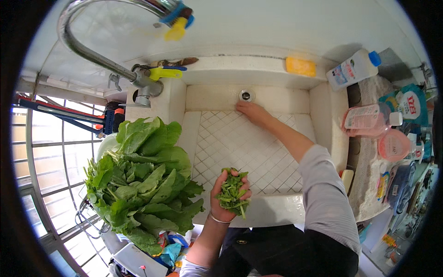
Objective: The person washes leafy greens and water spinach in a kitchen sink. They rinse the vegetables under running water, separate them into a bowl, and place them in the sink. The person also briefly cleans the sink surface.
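Note:
My left hand (pixel 221 204) is palm up near the sink's front edge, fingers curled around a clump of torn green leaf scraps (pixel 232 192). A short pale stem pokes out from the bottom of the clump. My right hand (pixel 254 112) reaches down to the far side of the sink (pixel 242 145), its fingertips beside the round drain (pixel 246 96). The fingers are bent downward, and whether they pinch anything is hidden. To the left rises a large heap of leafy greens (pixel 148 187), overhanging the sink's left rim. Part of a pale container (pixel 106 145) shows behind the leaves.
A chrome faucet (pixel 78 48) arches over the back left, with a yellow-green peeler-like handle (pixel 166 73) at its base. An orange sponge (pixel 300 66) lies on the back ledge. Along the right stand a white bottle (pixel 353 69) and pink liquid bottles (pixel 363 120).

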Action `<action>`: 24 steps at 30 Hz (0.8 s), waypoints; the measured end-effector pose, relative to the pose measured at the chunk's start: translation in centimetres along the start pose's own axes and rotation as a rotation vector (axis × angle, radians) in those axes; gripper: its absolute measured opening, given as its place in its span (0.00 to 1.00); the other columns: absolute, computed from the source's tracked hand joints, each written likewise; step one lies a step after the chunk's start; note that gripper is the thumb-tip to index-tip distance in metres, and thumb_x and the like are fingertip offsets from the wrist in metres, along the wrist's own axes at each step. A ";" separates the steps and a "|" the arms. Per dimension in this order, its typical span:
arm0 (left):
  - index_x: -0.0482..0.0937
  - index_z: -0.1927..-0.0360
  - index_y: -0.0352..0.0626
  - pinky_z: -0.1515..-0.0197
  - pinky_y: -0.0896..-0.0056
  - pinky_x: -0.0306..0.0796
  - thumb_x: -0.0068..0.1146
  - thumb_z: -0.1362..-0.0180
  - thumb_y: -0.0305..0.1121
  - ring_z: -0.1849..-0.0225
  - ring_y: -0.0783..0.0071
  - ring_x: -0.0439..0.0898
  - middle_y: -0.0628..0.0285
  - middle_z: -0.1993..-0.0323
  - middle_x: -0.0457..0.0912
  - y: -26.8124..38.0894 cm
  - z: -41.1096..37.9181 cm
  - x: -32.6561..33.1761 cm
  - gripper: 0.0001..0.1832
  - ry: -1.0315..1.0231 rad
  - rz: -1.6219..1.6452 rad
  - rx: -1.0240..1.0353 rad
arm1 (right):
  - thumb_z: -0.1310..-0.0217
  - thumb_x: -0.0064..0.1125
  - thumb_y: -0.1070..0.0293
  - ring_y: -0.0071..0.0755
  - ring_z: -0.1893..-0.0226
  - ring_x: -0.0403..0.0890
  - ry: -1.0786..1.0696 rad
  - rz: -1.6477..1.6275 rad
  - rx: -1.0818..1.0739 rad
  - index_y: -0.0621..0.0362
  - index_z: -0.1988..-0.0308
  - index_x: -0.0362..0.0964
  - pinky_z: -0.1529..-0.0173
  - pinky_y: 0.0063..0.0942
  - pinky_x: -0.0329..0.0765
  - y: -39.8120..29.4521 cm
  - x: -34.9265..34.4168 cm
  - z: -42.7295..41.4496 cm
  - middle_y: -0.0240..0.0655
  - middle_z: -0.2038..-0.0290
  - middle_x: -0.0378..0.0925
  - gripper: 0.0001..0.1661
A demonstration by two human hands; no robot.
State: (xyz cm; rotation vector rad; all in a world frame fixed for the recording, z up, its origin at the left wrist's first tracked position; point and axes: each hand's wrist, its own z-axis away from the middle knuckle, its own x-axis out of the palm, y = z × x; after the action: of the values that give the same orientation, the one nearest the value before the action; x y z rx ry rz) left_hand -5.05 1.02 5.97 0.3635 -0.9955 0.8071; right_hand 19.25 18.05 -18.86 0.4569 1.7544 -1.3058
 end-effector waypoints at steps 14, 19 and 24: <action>0.76 0.58 0.45 0.72 0.73 0.63 0.41 0.29 0.47 0.69 0.71 0.66 0.56 0.62 0.72 -0.3 -0.5 0.3 0.18 0.025 -0.008 -0.035 | 0.45 0.56 0.75 0.50 0.52 0.78 0.384 0.016 0.117 0.64 0.55 0.76 0.48 0.39 0.79 0.8 -0.4 0.5 0.46 0.52 0.79 0.15; 0.76 0.58 0.44 0.72 0.73 0.63 0.41 0.29 0.47 0.69 0.71 0.66 0.55 0.62 0.72 -0.6 -0.6 0.5 0.18 0.015 -0.004 -0.036 | 0.46 0.58 0.74 0.50 0.52 0.77 0.381 -0.046 0.207 0.61 0.56 0.77 0.49 0.40 0.78 0.0 -1.8 0.6 0.44 0.52 0.78 0.15; 0.76 0.58 0.44 0.72 0.73 0.63 0.41 0.29 0.47 0.69 0.71 0.66 0.55 0.63 0.72 -0.8 -0.8 0.8 0.18 0.027 -0.011 -0.035 | 0.47 0.61 0.72 0.50 0.54 0.77 0.551 0.067 0.270 0.57 0.57 0.78 0.50 0.40 0.77 0.5 -3.0 -2.0 0.41 0.55 0.79 0.14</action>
State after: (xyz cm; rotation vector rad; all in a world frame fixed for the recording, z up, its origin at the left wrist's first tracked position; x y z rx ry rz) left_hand -3.69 1.33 6.29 0.3272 -0.9801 0.7817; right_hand 20.44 20.68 -16.58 1.1045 1.9791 -1.4664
